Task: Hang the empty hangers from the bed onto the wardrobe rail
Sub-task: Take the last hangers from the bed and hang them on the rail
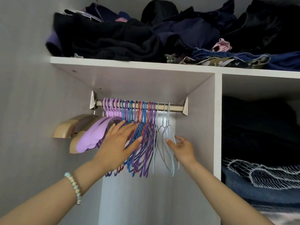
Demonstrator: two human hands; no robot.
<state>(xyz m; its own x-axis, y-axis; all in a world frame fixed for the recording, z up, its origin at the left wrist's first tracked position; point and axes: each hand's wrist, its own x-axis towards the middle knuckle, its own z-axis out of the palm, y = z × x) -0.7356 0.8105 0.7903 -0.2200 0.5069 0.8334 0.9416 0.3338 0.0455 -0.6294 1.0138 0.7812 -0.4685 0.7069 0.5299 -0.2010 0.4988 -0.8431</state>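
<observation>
Spread left hand [118, 143] pressed on blue-purple wire hangers [145, 151] hung on silver metal rail [176, 107]; pale-blue wire hangers [167, 127] touched by spread right hand [182, 149].

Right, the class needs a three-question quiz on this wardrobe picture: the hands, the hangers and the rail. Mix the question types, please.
1. True or false: the left hand grips a hanger.
2. Which hangers hang nearest the right end of the rail? A lilac, B pale wire, C beige.
3. Which wrist wears the bead bracelet?
Key: 1 false, its straight fingers lie flat on the coloured hangers; 2 B, the pale wire hangers; 3 the left.
</observation>
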